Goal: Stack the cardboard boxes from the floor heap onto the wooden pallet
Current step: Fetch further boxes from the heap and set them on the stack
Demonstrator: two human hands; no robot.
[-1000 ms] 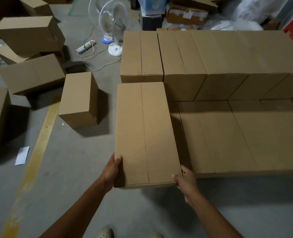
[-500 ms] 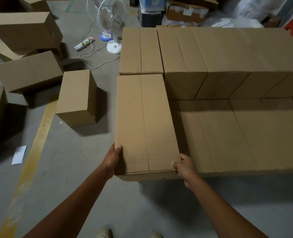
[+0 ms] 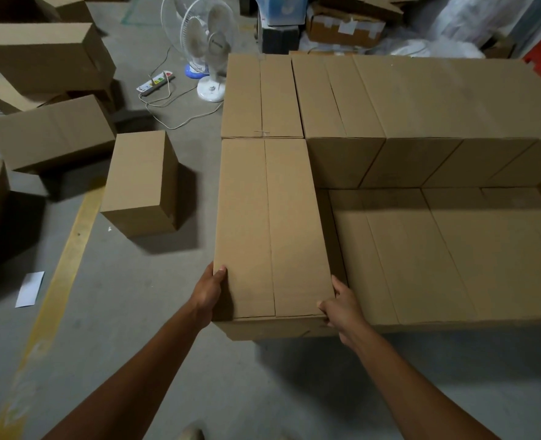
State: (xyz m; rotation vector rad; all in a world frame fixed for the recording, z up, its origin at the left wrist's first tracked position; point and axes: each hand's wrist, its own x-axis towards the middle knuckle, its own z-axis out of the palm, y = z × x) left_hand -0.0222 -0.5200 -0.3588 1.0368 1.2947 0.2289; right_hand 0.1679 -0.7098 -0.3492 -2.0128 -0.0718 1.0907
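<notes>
Big stack of boxes (image 3: 421,100) filling the back and right, two layers high at the rear with a lower layer (image 3: 453,249) showing in front, so the pallet itself completely hidden underneath, can't actually spot any wood. Floor heap (image 3: 47,90) off to the left, several boxes lying at odd angles, plus one lone box (image 3: 139,182) standing just beside the stack. Box being placed (image 3: 269,223) sitting at the stack's front-left corner on the upper layer, far end butted right up against the rear-left box (image 3: 259,96), looks pretty much flush. Left hand (image 3: 210,292) wrapped around the near left corner, right hand (image 3: 342,306) gripping the near right corner, both clamped on the cardboard. Seems like the tail end of setting this one down, just squaring it up. Probably next: let go with both, turn left and grab the lone one since it's closest, then fill the open lower-layer top to the right. Fan (image 3: 208,49) and power strip (image 3: 155,82) on the floor behind, cord trailing near the stack, worth not tripping on.
</notes>
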